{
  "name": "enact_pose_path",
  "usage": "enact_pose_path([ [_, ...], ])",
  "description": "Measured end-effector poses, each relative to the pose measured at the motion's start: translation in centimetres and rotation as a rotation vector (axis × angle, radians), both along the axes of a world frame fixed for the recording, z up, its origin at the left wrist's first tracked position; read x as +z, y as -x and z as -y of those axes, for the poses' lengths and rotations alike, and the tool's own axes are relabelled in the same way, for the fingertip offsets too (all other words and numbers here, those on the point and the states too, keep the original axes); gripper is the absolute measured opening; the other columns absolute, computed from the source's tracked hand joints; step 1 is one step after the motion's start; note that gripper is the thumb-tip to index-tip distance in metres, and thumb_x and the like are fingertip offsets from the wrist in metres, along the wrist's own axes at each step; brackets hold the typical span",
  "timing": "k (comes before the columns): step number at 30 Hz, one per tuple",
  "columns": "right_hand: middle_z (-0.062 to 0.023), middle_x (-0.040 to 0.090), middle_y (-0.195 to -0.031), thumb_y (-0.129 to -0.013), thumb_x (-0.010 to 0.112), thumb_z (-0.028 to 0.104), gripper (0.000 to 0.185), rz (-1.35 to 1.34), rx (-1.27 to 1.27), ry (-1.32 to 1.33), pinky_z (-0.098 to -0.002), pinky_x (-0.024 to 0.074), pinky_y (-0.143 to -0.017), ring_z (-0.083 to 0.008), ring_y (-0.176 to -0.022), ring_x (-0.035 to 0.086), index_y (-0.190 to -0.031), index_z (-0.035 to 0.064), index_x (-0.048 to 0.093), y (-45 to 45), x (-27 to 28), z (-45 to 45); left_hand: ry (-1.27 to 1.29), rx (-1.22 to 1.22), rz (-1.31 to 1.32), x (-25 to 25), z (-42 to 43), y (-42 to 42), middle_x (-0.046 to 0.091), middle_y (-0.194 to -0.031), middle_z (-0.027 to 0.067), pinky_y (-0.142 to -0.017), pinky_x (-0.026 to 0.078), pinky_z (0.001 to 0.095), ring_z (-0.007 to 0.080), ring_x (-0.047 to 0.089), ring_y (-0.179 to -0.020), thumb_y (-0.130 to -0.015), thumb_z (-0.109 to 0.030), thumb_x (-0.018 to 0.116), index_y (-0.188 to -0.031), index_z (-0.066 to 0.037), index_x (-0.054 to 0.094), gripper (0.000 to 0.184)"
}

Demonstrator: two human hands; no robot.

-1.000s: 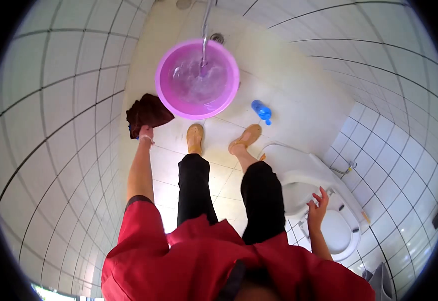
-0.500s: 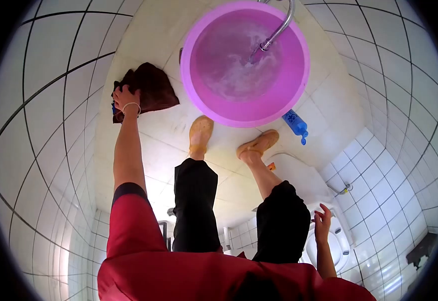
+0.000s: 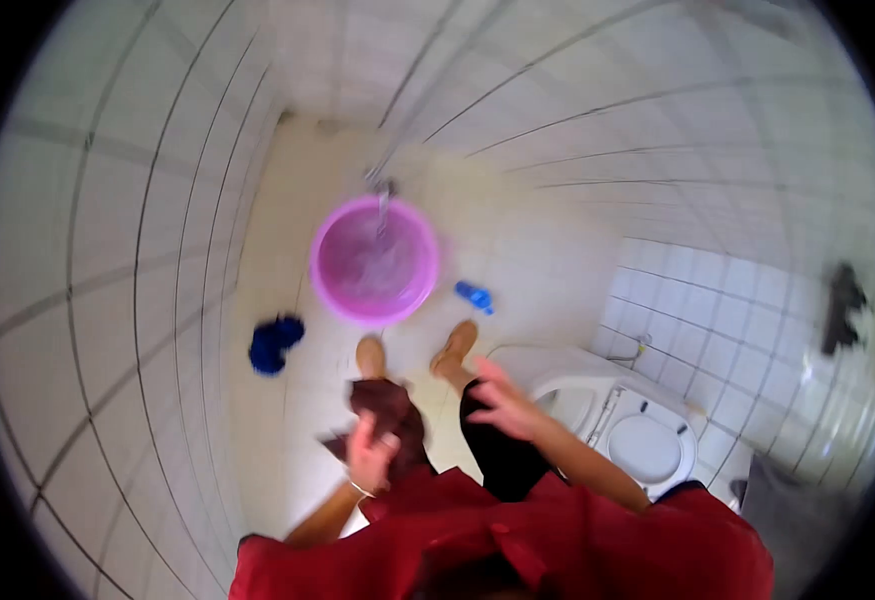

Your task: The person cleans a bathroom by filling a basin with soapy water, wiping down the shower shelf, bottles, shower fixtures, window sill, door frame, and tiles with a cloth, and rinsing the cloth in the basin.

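Left hand (image 3: 369, 456): fingers closed on brown cloth (image 3: 389, 408); exact pinch blurred. Cloth hangs just beyond these fingers, on the wearer's side of the pink basin (image 3: 374, 316). Handling (judged): soft, limp, light if dry, heavier if wet, not fragile; best hold a bunched edge. Right hand (image 3: 507, 407): fingers spread, empty, right of and nearer the wearer than basin. Outward, on floor (image 3: 532, 265): dark-blue bundle (image 3: 272, 346) left of basin; blue bottle (image 3: 473, 296) right of basin.
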State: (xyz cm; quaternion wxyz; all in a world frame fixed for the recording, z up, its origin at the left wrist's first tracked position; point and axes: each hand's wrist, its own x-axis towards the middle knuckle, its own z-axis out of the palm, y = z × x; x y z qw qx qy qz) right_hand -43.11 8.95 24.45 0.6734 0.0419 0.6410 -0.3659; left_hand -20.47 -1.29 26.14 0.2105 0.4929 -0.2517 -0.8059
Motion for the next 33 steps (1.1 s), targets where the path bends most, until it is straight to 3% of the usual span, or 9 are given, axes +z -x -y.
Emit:
enact_pose_path([
  [3, -0.0042, 0.044, -0.119, -0.087, 0.047, 0.034, 0.046, 0.637, 0.015, 0.465, -0.0264, 0.0344, -0.092, -0.0135, -0.112, 0.04, -0.124, 0.0082, 0.039, -1.7, 6.5, 4.3, -0.205, -0.116, -0.348, 5.9, -2.1, 6.8, 0.05, -0.111, 0.0079, -0.091, 0.035, 0.0278, 0.0166, 0.047, -0.103, -0.083, -0.01, 0.046, -0.116, 0.001, 0.044, 0.035],
  [6, -0.0098, 0.054, -0.108, -0.087, 0.047, 0.015, 0.028, 0.161, -0.366, 0.538, -0.0281, 0.0376, -0.088, -0.0201, -0.101, 0.05, -0.11, 0.0003, 0.051, 2.2, 14.7, 2.5, -0.331, -0.37, -0.537, 10.2, -1.6, 14.0, 0.051, -0.109, 0.0089, -0.089, 0.037, 0.0279, 0.0177, 0.047, -0.103, -0.088, -0.019, 0.041, -0.114, 0.0, 0.046, 0.033],
  [9, -0.0082, 0.052, -0.111, -0.088, 0.045, 0.024, 0.033, -0.81, -0.032, 0.28, -0.0281, 0.0361, -0.089, -0.0148, -0.103, 0.048, -0.11, -0.0002, 0.051, 8.5, 20.6, -1.3, 0.406, -0.599, -0.433, 17.7, -3.5, 21.7, 0.053, -0.104, 0.0092, -0.086, 0.038, 0.0263, 0.0162, 0.049, -0.097, -0.089, -0.021, 0.039, -0.114, 0.001, 0.045, 0.034],
  [12, -0.0082, 0.049, -0.114, -0.085, 0.051, 0.03, 0.04, -0.298, -0.854, 0.755, -0.0281, 0.0379, -0.086, -0.0137, -0.105, 0.045, -0.116, 0.0054, 0.047, 11.7, 28.4, -4.2, 0.558, -0.581, -0.451, 24.5, -3.8, 30.8, 0.054, -0.101, 0.0082, -0.082, 0.041, 0.0286, 0.0161, 0.051, -0.091, -0.087, -0.016, 0.041, -0.111, 0.0, 0.047, 0.029],
  [16, -0.0049, 0.047, -0.11, -0.073, 0.067, 0.015, 0.04, -1.324, -0.37, 0.825, -0.0292, 0.0355, -0.089, -0.0147, -0.103, 0.044, -0.108, 0.0052, 0.05, 21.7, 38.4, -10.0, 0.394, -0.789, -0.766, 32.9, -7.1, 42.2, 0.05, -0.108, 0.0093, -0.082, 0.042, 0.031, 0.0176, 0.05, -0.098, -0.088, -0.023, 0.042, -0.119, -0.005, 0.04, 0.036],
  [23, -0.0085, 0.056, -0.098, -0.073, 0.067, 0.011, 0.034, -2.404, -1.071, 1.472, -0.0244, 0.0419, -0.079, -0.0142, -0.087, 0.053, -0.101, -0.0016, 0.052, 50.7, 69.5, -25.7, 0.833, -0.882, -1.08, 44.3, -11.4, 58.6, 0.044, -0.114, 0.006, -0.078, 0.044, 0.0314, 0.0169, 0.043, -0.106, -0.082, -0.006, 0.05, -0.114, -0.006, 0.043, 0.033],
  [26, -0.0103, 0.054, -0.103, -0.076, 0.063, 0.03, 0.051, -2.367, -0.543, 0.821, -0.0291, 0.0395, -0.085, -0.0201, -0.097, 0.051, -0.115, 0.0023, 0.045, 63.7, 79.0, -31.9, 0.932, -0.877, -0.992, 46.1, -12.9, 65.5, 0.049, -0.104, 0.0036, -0.071, 0.046, 0.0277, 0.0134, 0.048, -0.096, -0.082, -0.002, 0.048, -0.099, -0.005, 0.05, 0.018],
  [29, -0.0164, 0.035, -0.131, -0.069, 0.056, 0.059, 0.079, -1.972, 0.482, -0.831, -0.0371, 0.0321, -0.095, -0.03, -0.119, 0.036, -0.13, 0.0133, 0.036, 69.7, 81.6, -33.1, 1.054, -1.073, -0.902, 47.5, -13.6, 70.4, 0.05, -0.097, 0.0017, -0.071, 0.045, 0.024, 0.0098, 0.049, -0.089, -0.083, -0.001, 0.048, -0.095, -0.005, 0.053, 0.013],
  [33, -0.0135, 0.048, -0.12, -0.079, 0.054, 0.03, 0.051, -1.548, 0.48, -0.631, -0.0411, 0.039, -0.088, -0.0257, -0.11, 0.043, -0.125, 0.009, 0.043, 76.7, 78.6, -31.3, 1.358, -1.174, -0.701, 48.5, -13.2, 76.2, 0.052, -0.094, 0.0011, -0.068, 0.044, 0.0221, 0.0083, 0.05, -0.085, -0.083, -0.004, 0.05, -0.094, -0.004, 0.053, 0.011],
])
